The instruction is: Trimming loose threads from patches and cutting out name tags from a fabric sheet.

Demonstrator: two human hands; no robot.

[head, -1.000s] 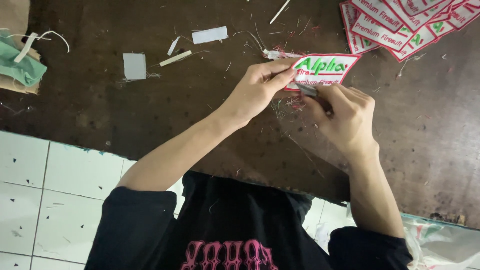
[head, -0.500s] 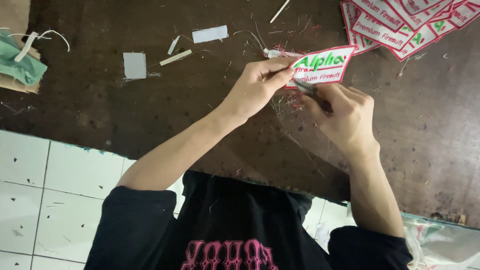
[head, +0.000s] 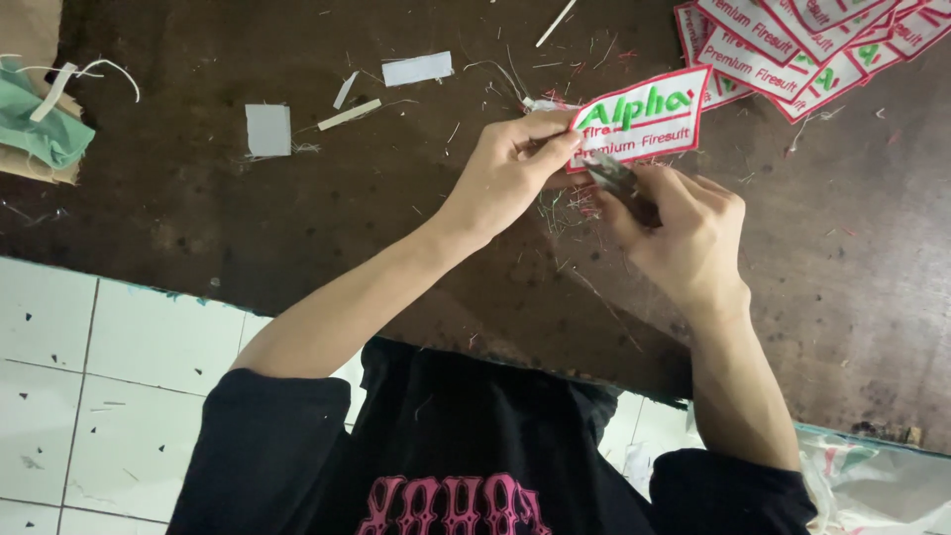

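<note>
1. White cloth with a red stitched border and green and red lettering makes up the embroidered patch (head: 642,121) that we hold just above the dark brown worktop (head: 297,228), near its far edge.
2. Our left hand (head: 515,168) pinches the patch by its lower left corner, thumb and fingertips closed on the cloth.
3. Our right hand (head: 684,233) is closed around a small dark cutting tool (head: 619,181), its tip meeting the lower edge of the patch; whether the blades stand open we cannot tell.
4. Compared with half a second ago, the patch sits a little more level and the tool tip has moved slightly along the lower edge; both hands keep the same grips.
5. A stack of like patches (head: 792,50) lies at the far right of the worktop, just beyond the held one and apart from it.
6. Loose thread clippings (head: 565,203) lie beneath the hands.
7. White and grey cloth offcuts (head: 268,129) lie well to the left, unchanged in place.
8. Green fabric (head: 40,134) rests on a brown paper bag at the far left edge.
</note>
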